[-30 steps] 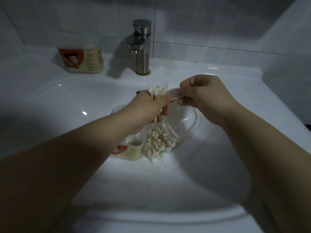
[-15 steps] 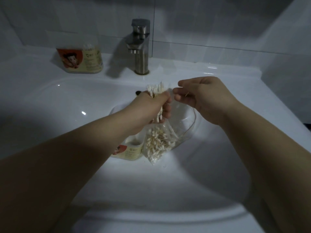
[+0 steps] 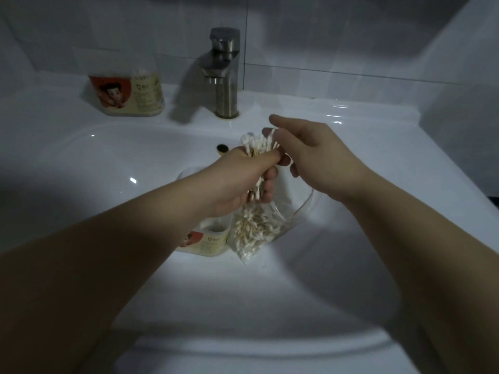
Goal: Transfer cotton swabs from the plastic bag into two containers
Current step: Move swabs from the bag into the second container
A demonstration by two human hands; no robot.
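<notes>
Left hand (image 3: 240, 182) grips a bundle of cotton swabs (image 3: 258, 147), tips up, over the sink (image 3: 108, 157). Right hand (image 3: 316, 155) pinched a single swab a moment ago; now its fingers lie loose against the bundle tips, so I judge that swab added. One container (image 3: 129, 95) is on the ledge, far left. The second container (image 3: 209, 238) is in the sink beside the plastic bag (image 3: 251, 230), which holds many swabs. My forearm covers part of its mouth. Faucet (image 3: 225, 74) behind.

Dim overall; cool light pools in sink (image 3: 310, 279) centre, corners dark, glare specks on rim, edges soft
</notes>
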